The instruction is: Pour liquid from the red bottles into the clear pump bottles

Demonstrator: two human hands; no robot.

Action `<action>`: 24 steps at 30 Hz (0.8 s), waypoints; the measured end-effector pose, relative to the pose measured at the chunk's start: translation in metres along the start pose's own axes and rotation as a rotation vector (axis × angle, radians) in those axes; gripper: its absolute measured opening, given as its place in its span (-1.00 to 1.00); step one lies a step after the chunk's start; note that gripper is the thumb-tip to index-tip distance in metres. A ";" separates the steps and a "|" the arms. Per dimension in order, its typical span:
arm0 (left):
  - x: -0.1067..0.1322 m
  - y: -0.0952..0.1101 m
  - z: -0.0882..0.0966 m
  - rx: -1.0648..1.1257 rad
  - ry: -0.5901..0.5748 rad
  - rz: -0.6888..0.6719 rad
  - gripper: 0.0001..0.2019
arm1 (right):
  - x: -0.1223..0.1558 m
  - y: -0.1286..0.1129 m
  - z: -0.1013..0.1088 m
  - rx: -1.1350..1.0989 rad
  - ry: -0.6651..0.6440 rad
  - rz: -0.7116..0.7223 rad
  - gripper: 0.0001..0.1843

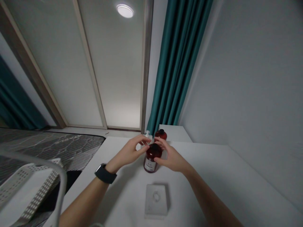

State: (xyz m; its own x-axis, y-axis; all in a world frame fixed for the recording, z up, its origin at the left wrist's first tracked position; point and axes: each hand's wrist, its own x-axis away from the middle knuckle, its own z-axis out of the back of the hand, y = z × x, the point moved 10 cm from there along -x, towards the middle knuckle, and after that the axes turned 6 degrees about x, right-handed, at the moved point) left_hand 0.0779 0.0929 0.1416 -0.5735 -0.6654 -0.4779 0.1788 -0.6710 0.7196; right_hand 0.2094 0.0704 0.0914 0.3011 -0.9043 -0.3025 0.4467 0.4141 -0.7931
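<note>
The red bottle's label (149, 165) is too small to read

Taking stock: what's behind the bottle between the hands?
Behind that bottle: a dark red bottle and a white pump top; left hand and right hand hide their lower parts.

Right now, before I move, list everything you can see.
labelled bottle: one, dark red with black cap, on the table between the hands
second bottle: one, dark red with black cap, behind the labelled bottle
pump top: one, white, behind the left hand
square dish: one, white, on the table nearest the camera
table: one, white, under these things
perforated basket: one, white, lower left
mattress: one, grey patterned, left
curtains: teal, behind the table
ceiling light: one, white, overhead
watch: one, black, on the left wrist
left hand: one, at the labelled bottle's left
right hand: one, at the labelled bottle's right
</note>
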 end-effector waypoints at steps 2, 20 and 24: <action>0.000 -0.004 0.008 -0.013 0.036 0.035 -0.82 | 0.000 -0.001 0.019 0.002 0.040 -0.005 -0.21; 0.012 -0.038 -0.019 -0.069 -0.338 0.222 -0.70 | 0.007 0.096 0.113 0.258 0.472 -0.086 -0.41; 0.023 -0.054 -0.032 -0.071 -0.462 0.266 -0.68 | 0.004 0.102 0.108 0.247 0.457 -0.080 -0.42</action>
State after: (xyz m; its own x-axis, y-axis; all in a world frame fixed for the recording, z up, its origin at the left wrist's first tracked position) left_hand 0.0805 0.1035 0.0758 -0.7903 -0.6127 -0.0005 0.4106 -0.5302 0.7418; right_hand 0.3469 0.1205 0.0658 -0.1156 -0.8644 -0.4893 0.6552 0.3039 -0.6917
